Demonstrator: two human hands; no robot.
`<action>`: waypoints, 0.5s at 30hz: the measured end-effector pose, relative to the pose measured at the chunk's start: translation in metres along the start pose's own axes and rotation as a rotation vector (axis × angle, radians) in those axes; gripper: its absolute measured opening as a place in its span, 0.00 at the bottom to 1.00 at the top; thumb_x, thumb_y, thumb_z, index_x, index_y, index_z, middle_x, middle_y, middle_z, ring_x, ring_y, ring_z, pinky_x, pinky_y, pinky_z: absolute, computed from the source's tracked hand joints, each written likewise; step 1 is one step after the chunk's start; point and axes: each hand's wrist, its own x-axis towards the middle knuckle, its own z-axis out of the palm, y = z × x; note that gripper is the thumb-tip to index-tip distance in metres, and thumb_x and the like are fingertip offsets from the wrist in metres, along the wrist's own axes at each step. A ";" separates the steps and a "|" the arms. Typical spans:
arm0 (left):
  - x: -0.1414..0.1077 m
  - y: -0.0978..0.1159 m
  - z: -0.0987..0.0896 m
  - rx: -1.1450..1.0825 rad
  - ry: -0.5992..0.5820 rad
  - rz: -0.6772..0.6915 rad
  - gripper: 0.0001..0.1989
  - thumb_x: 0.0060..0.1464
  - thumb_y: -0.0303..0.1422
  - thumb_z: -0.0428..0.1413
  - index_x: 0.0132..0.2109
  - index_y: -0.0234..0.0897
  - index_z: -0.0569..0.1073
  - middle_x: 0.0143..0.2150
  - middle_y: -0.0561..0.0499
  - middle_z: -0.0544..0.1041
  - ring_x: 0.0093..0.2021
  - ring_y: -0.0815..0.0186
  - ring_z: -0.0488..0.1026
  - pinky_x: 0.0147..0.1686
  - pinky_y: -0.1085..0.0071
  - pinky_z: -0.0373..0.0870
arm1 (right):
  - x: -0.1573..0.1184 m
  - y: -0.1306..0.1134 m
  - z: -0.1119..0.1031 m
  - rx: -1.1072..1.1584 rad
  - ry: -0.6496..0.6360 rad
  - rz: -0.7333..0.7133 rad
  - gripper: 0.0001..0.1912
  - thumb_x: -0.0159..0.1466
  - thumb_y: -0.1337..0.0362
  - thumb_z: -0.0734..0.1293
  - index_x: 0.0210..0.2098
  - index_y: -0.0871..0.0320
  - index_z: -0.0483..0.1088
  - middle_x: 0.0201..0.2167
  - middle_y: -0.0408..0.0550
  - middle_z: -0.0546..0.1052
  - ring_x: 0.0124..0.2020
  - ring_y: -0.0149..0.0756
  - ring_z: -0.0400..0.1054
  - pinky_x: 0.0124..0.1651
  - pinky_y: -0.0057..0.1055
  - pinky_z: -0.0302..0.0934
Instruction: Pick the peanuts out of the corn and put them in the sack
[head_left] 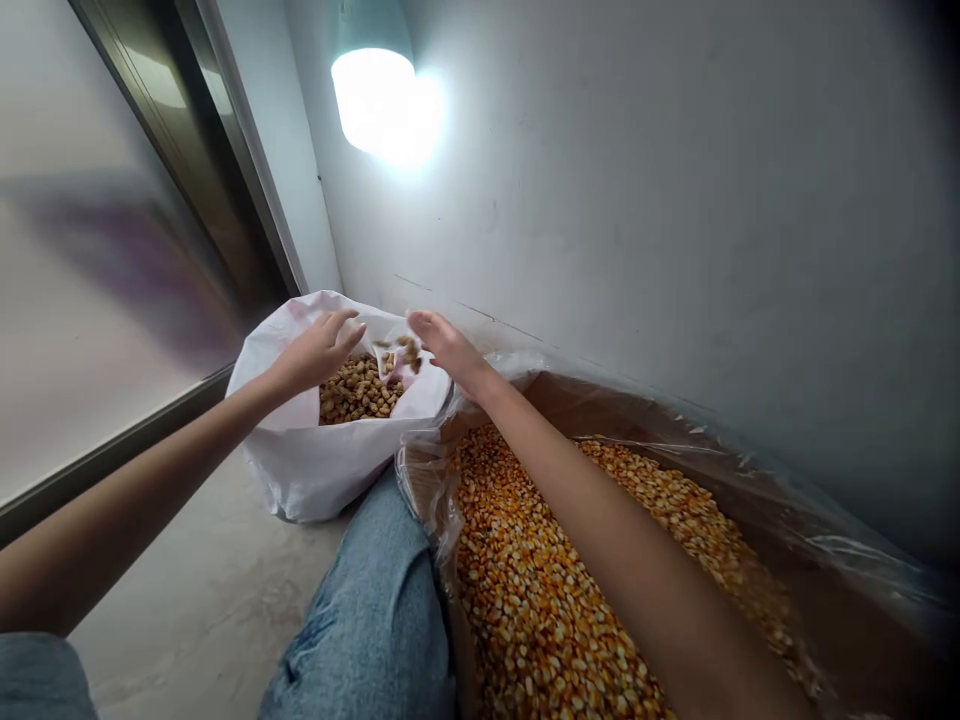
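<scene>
Peanuts: the peanuts [358, 390] lay heaped inside the bag, and a few loose peanuts [397, 354] showed in the air between my hands, over its mouth.
Pale scrap: beside those loose ones was a small pinkish-white scrap [401, 372], too blurred for me to tell what it was.
Left hand: my left hand [319, 352] was above the bag's near rim, half curled, fingers loosely apart, with nothing I could see held in it.
Right hand: my right hand [450, 350] was across the mouth from the left, narrow, fingers together and pointing toward the loose peanuts; I saw nothing gripped in it.
Bag: the white plastic bag [300, 470] stood open on the floor, in the corner by the wall, just left of the box.
Box: the cardboard box [499, 400] sat right beside the bag, lined with clear plastic [427, 480], its edge touching the bag.
Corn: dried yellow corn kernels [517, 600] filled the box, and my right forearm [600, 530] reached out above them.
Jeans: my knee, in torn blue jeans [367, 610], was just in front of the bag and against the box.
Floor: the concrete floor [210, 600] ran beneath the bag.
Lamp: a lit lamp [373, 95] shone on the wall [637, 230] above.
Glass: a framed glass panel [97, 320] stood to my left.
</scene>
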 end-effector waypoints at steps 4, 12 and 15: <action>-0.041 0.008 0.006 -0.138 0.090 0.121 0.20 0.54 0.42 0.39 0.50 0.36 0.60 0.49 0.46 0.65 0.48 0.62 0.62 0.46 0.65 0.60 | -0.051 0.005 -0.020 -0.143 0.143 -0.063 0.17 0.57 0.52 0.55 0.38 0.56 0.63 0.40 0.47 0.68 0.40 0.34 0.62 0.39 0.30 0.57; -0.092 0.066 0.023 -0.211 0.100 0.526 0.12 0.51 0.30 0.46 0.44 0.37 0.64 0.43 0.48 0.68 0.44 0.65 0.64 0.44 0.68 0.62 | -0.142 0.084 -0.010 -0.512 -0.177 0.209 0.17 0.54 0.60 0.60 0.42 0.59 0.65 0.43 0.51 0.69 0.42 0.39 0.62 0.43 0.33 0.54; -0.097 0.088 0.029 -0.227 0.003 0.635 0.12 0.50 0.29 0.47 0.43 0.37 0.65 0.41 0.48 0.69 0.43 0.66 0.65 0.43 0.67 0.63 | -0.134 0.109 0.025 -0.489 -0.145 0.292 0.23 0.50 0.63 0.62 0.46 0.61 0.61 0.44 0.54 0.67 0.45 0.42 0.60 0.45 0.34 0.53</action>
